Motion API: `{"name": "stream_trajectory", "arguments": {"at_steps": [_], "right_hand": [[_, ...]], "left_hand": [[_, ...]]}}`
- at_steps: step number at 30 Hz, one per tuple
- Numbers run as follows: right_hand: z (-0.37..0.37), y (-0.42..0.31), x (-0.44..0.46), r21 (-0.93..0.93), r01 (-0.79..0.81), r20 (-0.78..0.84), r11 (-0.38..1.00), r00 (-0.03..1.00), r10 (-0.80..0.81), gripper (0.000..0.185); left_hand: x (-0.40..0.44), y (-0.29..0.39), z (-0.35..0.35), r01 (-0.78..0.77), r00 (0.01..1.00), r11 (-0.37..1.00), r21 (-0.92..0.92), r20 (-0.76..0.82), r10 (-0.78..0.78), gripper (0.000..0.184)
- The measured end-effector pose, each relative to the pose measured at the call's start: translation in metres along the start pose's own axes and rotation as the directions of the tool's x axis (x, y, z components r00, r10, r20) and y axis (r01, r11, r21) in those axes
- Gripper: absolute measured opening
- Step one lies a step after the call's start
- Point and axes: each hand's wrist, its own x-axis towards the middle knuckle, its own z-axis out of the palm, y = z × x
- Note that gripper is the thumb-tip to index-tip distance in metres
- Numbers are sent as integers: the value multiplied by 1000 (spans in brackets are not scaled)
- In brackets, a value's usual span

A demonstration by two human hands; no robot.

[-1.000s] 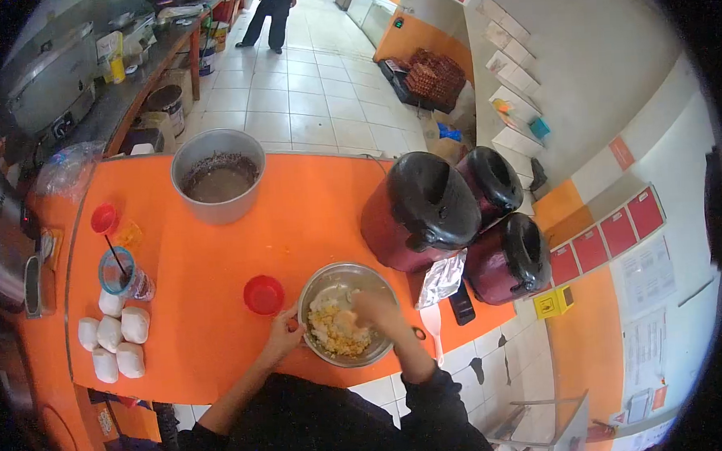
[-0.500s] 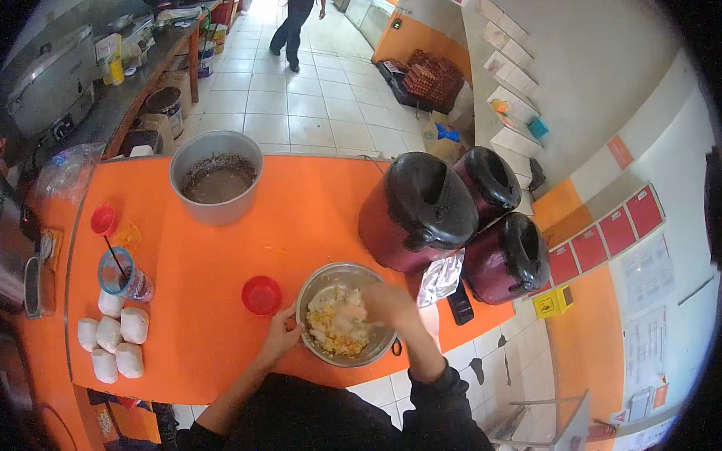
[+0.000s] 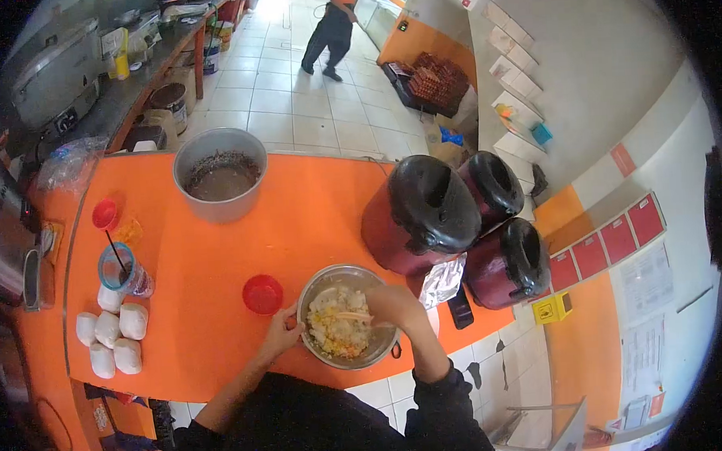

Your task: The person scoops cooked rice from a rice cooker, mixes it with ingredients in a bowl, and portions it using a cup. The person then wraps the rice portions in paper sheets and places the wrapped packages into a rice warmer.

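A steel mixing bowl (image 3: 379,346) stands near the front edge of the orange table, with white rice mixed with yellow and orange bits (image 3: 337,327) inside. My left hand (image 3: 282,329) grips the bowl's left rim, thumb at the edge. Over the bowl's right side, my right hand (image 3: 393,306) is closed around a pale, slim utensil (image 3: 354,315) that dips into the rice; its exact kind is unclear. Just left of the bowl sits a small red bowl (image 3: 262,295).
A large metal pot (image 3: 220,201) stands at the table's back. Dark red lidded containers (image 3: 413,223) and a phone (image 3: 460,310) are at right. Several white wrapped bundles (image 3: 106,328) and a cup (image 3: 129,272) sit at left. Another person (image 3: 332,33) walks on the tiled floor.
My right hand has shifted slightly right within the bowl, and the rice looks stirred. My left hand stays on the rim. The other person has moved to the right.
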Motion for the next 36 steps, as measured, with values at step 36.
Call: {"name": "stream_trajectory", "arguments": {"at_steps": [36], "right_hand": [[-20,-51,-6,59,-250,247,967,942,228,20]], "left_hand": [[-8,12,3,48,998,995,-93,42,-44,55]]}}
